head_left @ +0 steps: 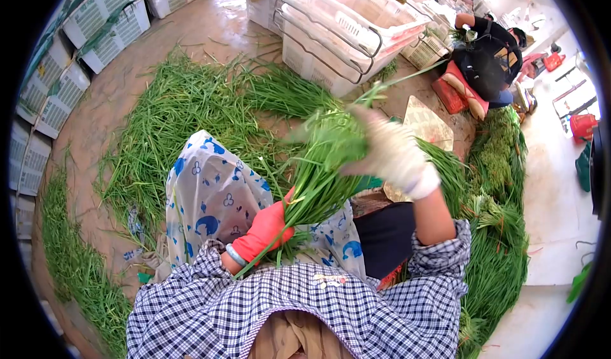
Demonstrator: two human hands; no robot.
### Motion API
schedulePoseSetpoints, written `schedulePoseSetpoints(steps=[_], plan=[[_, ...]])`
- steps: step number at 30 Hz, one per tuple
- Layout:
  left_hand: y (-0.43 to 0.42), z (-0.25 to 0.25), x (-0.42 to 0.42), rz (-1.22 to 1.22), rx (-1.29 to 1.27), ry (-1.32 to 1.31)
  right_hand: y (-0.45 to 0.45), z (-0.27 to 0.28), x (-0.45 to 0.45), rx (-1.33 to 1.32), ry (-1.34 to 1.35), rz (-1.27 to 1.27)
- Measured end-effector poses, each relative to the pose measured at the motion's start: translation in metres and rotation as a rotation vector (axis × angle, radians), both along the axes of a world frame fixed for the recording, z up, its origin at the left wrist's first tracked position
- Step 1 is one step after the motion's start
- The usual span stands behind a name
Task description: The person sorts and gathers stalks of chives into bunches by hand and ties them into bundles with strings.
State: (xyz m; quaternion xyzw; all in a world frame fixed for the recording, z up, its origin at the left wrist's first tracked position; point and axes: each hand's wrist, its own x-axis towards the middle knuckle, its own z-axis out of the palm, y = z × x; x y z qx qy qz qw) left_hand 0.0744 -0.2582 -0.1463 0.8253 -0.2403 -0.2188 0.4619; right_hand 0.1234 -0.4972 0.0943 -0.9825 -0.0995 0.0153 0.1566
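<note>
My left hand (262, 233), in a red glove, is closed around the lower end of a bunch of chives (328, 174), long thin green stalks held tilted up over my lap. Beside the upper part of the bunch is my right hand (391, 152) in a white glove. Motion smears its fingers, so whether they grip any stalks is unclear. Under the bunch, a translucent apron (219, 197) with blue prints covers my knees. A loose heap of green stalks (184, 117) spreads over the floor ahead and to the left.
White plastic crates (331, 47) stand ahead, with more stacked crates (105, 25) along the left. Bundled greens (496, 251) line the right side, and a strip of loose greens (79, 263) lies at far left. A co-worker in black (487, 63) sits at the upper right.
</note>
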Motion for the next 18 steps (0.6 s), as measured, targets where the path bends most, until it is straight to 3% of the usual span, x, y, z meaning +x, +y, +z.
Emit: schedulePoseSetpoints(steps=[2,4,8,10,11,12,13,15,16,18], plan=[[0.004,0.001,-0.002,0.014,-0.024,-0.032,0.015,-0.046,0.014,-0.395,0.119,-0.002],[0.006,0.008,-0.002,0.042,-0.053,-0.063,0.018,-0.064,0.019,-0.451,0.252,-0.002],[0.008,0.024,-0.001,0.008,-0.013,0.000,0.007,-0.097,0.026,-0.405,0.216,0.199],[0.006,0.036,0.003,0.007,-0.054,-0.024,-0.031,-0.128,0.039,0.382,-0.021,0.220],[0.005,0.050,0.006,-0.006,-0.001,0.040,-0.036,-0.124,0.037,0.713,0.006,-0.018],[0.005,0.057,0.007,-0.019,0.052,0.102,-0.045,-0.112,0.040,0.845,0.105,-0.268],[0.003,0.047,0.003,0.023,-0.065,0.023,-0.054,-0.098,0.039,1.268,0.075,-0.341],[0.001,0.042,0.006,0.024,-0.034,0.026,-0.071,-0.086,0.043,1.371,-0.026,-0.575],[0.000,0.042,0.007,0.020,0.003,0.031,-0.093,-0.096,0.050,1.353,-0.120,-0.568],[0.000,0.044,0.007,0.022,-0.017,0.031,-0.082,-0.063,0.053,1.314,-0.326,-0.522]])
